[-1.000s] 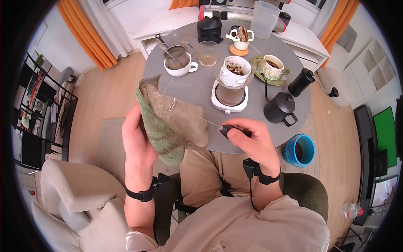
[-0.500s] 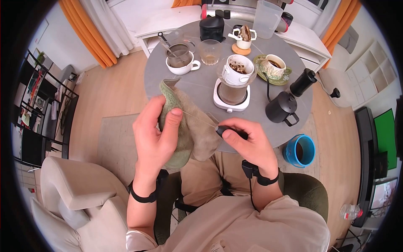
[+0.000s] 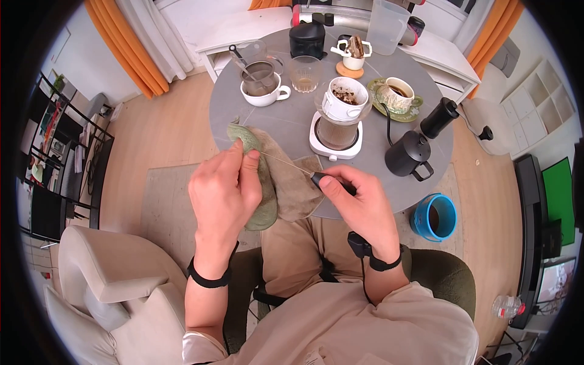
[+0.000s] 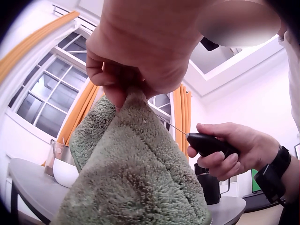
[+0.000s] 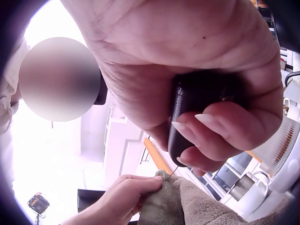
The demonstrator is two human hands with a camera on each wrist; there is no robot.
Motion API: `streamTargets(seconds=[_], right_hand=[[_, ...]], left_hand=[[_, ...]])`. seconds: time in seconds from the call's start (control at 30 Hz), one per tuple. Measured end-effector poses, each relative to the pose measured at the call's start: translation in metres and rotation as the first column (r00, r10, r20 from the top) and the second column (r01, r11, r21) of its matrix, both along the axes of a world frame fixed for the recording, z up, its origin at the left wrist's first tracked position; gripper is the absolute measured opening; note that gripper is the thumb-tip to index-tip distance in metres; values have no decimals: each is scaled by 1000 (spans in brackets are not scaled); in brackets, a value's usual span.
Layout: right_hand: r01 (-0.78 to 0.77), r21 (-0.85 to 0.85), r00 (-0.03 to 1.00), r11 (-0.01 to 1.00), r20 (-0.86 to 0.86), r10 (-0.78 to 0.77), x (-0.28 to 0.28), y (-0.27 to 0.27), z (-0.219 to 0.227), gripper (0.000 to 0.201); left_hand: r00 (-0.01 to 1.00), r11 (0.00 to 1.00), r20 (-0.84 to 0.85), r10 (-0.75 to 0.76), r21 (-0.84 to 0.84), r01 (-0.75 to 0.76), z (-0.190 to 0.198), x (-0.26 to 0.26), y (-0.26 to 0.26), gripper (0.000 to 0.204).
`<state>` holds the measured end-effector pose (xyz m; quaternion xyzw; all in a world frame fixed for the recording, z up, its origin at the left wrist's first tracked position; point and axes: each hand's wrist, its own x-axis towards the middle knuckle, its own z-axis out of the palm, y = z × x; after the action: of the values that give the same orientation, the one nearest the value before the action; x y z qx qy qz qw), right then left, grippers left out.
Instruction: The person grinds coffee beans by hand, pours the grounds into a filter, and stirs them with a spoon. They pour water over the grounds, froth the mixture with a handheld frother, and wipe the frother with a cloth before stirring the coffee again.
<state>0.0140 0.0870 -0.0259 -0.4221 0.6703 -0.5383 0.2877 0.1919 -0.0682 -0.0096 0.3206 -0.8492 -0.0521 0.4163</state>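
Observation:
My left hand [image 3: 222, 185] pinches a towel [image 3: 289, 182], green on one face and brownish on the other, near its upper edge. The towel hangs in front of my lap at the table's near edge. In my right hand [image 3: 368, 204] is a handheld milk frother, its black handle [image 4: 206, 144] gripped with the fingers curled round it. From the handle a thin metal shaft [image 3: 286, 162] runs left to the towel. The frother's whisk end is hidden in the cloth by my left fingertips.
On the round grey table stand a white cup [image 3: 258, 100] with a strainer, a glass [image 3: 305, 76], a white dripper [image 3: 344, 109] over a server, a cup [image 3: 395, 97] on a green saucer, and a black kettle [image 3: 407, 155]. A blue bucket [image 3: 447, 219] sits on the floor, right.
The left hand has turned over and moved right with the towel, from holding it beneath the whisk to pinching it around the whisk end. The right hand has kept its grip, moving little.

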Motion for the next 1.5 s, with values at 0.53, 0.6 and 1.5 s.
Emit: streamTargets(seconds=[0.53, 0.6, 1.5], right_hand=[[-43, -2, 987, 999, 153, 42, 14, -5, -1, 28], [-41, -31, 987, 999, 156, 45, 16, -6, 0, 28], [-40, 10, 968, 999, 247, 36, -23, 5, -9, 30]], left_hand=[[872, 651, -434, -226, 599, 466, -21, -13, -1, 21], [922, 761, -343, -181, 544, 352, -18, -18, 9, 26], [984, 813, 139, -110, 582, 9, -77, -20, -30, 23]])
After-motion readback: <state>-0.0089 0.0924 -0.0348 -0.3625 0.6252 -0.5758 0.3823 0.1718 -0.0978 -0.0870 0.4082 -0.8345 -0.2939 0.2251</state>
